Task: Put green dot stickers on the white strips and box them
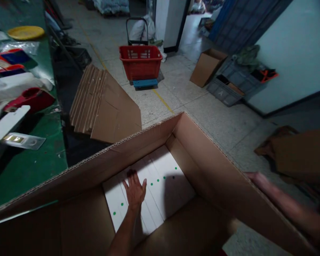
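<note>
A large open cardboard carton [205,145] fills the lower view. Flat white boxes [152,163], several of them side by side and marked with green dots, lie on its bottom in one block. My left hand [134,190] rests palm down on these boxes, fingers spread, holding nothing. Outside the carton's right wall is my right hand [256,177], close against the cardboard. It is blurred and its fingers are mostly hidden behind the wall's edge, so whether it grips the carton is unclear.
Left is a green table [52,156] carrying a red tape dispenser [33,99], a yellow round lid [26,32] and a clear package [25,140]. Flattened cartons [117,110] lean beside it. Beyond stand a red basket [141,64], a small open carton [208,67] and grey crates [225,90].
</note>
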Demonstrator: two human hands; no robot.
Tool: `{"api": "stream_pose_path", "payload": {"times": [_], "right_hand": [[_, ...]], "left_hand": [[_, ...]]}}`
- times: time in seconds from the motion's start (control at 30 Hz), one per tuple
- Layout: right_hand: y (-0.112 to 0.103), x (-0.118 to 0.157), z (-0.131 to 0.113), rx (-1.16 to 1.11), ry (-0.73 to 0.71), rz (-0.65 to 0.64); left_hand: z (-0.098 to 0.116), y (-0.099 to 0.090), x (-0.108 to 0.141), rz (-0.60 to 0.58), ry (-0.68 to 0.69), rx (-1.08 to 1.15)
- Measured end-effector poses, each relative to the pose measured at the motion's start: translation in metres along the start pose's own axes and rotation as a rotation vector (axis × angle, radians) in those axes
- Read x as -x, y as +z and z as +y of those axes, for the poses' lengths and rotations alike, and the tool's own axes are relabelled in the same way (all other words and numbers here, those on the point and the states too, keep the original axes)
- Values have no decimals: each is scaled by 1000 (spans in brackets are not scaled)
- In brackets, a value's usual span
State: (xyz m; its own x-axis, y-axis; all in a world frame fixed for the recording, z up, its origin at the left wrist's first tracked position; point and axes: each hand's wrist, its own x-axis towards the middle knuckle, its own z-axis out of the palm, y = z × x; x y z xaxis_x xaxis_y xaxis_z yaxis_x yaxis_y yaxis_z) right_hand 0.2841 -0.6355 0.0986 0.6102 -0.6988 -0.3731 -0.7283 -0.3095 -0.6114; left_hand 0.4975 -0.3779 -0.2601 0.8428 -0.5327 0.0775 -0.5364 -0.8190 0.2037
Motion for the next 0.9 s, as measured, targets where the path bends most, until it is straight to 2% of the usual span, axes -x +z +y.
{"api": "stream_pose_path", "payload": {"times": [0.1, 0.2, 0.23, 0.3, 0.4, 0.5, 0.6, 0.67, 0.73, 0.8, 0.9], "right_hand": [[-9, 2, -23, 38, -37, -170], [-5, -1, -56, 170, -90, -350], [-2, -2, -65, 220, -112, -369], [2, -3, -76, 313, -171, -328], [5, 2, -77, 376, -235, -289], [7, 10, -69, 338, -277, -282], [8, 15, -59, 298, -287, -268], [8, 15, -53, 279, -289, -311], [9, 13, -48, 274, -302, -341], [11, 11, -46, 277, -350, -335], [12, 12, -52, 240, -427, -320]], "left_hand": [[-4, -1, 4, -39, -2, 44], [-6, -21, -1, -180, -39, 84], [-4, -31, -4, -236, -70, 97], [6, -53, -11, -291, -109, 120], [40, -72, -21, -231, 4, 145], [83, -63, -31, -243, 221, 173], [114, -32, -37, -309, 378, 178], [125, -11, -37, -333, 394, 157], [130, 0, -35, -338, 360, 135], [133, -1, -36, -349, 342, 122], [138, -27, -44, -455, 330, 115]]}}
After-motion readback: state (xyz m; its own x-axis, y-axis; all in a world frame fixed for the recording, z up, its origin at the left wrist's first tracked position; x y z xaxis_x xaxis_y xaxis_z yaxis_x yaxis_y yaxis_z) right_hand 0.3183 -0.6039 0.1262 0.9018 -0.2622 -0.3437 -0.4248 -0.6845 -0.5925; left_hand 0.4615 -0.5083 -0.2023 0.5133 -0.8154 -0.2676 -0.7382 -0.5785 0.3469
